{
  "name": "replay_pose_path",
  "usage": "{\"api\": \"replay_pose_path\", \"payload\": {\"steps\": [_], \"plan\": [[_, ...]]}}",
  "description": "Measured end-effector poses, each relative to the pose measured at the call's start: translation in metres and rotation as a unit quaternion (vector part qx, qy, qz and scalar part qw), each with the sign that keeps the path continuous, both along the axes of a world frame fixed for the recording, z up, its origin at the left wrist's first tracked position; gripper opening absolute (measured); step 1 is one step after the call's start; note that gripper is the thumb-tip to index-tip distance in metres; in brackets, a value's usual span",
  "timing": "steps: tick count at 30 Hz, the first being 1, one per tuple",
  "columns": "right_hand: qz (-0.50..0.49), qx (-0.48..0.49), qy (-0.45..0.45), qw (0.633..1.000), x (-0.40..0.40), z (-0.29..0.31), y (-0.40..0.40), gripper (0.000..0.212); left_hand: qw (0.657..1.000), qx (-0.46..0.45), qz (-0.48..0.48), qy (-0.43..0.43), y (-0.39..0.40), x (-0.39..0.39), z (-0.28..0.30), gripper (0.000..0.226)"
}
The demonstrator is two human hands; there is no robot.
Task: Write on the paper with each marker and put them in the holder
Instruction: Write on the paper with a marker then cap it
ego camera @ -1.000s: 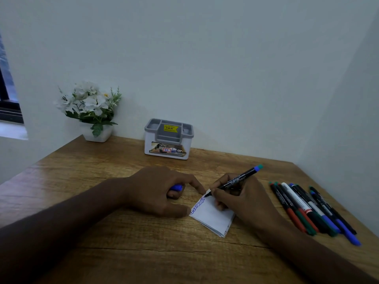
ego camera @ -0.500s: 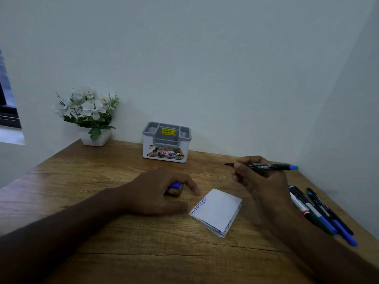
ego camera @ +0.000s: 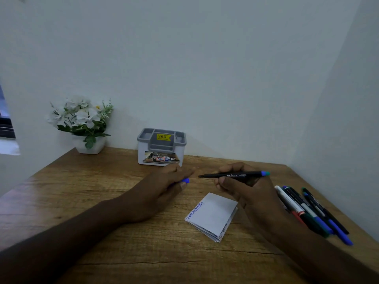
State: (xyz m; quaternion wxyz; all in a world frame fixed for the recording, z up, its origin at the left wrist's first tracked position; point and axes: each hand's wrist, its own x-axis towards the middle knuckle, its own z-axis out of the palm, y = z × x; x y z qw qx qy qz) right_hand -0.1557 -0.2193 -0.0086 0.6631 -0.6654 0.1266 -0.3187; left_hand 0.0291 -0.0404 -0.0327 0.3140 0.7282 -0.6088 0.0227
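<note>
The uncapped black marker [ego camera: 233, 174] lay horizontal in the air, tip pointing left, its blue-green end to the right. Its blue cap [ego camera: 185, 180] was apart from it, to the left of the tip. The folded white paper [ego camera: 212, 216] lay flat on the wooden desk, below the marker, with blue scribble along its upper-left edge. The grey-and-white holder [ego camera: 161, 147] stood upright at the back, against the wall. The remaining markers [ego camera: 311, 211] lay side by side at the right, capped.
</note>
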Motion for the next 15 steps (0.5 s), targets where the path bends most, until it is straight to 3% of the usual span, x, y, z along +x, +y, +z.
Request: {"api": "replay_pose_path", "payload": {"steps": [5,10,15], "plan": [[0.025,0.024,-0.011,0.999,0.0006,-0.0020,0.0030,0.030,0.994,-0.095,0.003,0.057,0.0009,0.0057,0.0008,0.040],[0.028,0.016,0.004,0.999,0.0010,-0.0002,0.0079,0.033,0.993,-0.103,0.004,0.065,0.0003,0.0050,0.0004,0.038],[0.024,-0.017,0.023,0.999,0.0004,-0.0010,0.0082,0.018,0.994,-0.101,0.001,0.034,0.0002,0.0025,0.0011,0.039]]}}
